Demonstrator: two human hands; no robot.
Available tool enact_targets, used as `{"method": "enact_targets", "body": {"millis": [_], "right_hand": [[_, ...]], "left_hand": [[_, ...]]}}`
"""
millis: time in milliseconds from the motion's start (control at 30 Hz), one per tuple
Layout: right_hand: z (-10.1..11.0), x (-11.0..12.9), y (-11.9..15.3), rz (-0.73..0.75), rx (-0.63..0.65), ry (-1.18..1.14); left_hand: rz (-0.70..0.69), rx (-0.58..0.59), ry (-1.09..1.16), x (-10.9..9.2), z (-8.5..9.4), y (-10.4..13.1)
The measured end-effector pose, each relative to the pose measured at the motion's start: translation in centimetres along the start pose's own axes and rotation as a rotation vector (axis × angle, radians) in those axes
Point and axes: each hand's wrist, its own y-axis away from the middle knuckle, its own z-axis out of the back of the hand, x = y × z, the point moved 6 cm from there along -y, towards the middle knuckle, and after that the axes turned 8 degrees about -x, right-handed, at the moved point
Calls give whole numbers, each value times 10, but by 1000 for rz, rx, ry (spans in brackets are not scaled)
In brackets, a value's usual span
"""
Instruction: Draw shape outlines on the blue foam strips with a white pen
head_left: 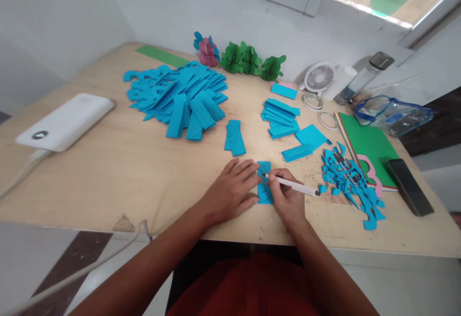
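Strip [265, 197] on table [144, 172], 12 o'clock, curves partly visible. Left hand [228, 191] spread flat at its edge; right hand [291, 204] closed round pen [297, 186]. Marked pair [235, 139], 11 o'clock, and pile [176, 88], 10 o'clock, look done; folded stack [279, 114], 1 o'clock, looks unmarked, pending.

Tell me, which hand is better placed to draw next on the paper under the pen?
Likely the right hand: it holds the pen, tip at the paper. The left hand touches the paper's left edge.
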Motion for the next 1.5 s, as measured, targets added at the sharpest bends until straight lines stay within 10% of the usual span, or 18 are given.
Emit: {"method": "enact_targets", "body": {"millis": [1500], "right_hand": [[-5,0,1,-18,67,0]], "left_hand": [[-6,-12,-3,0,0,0]]}}
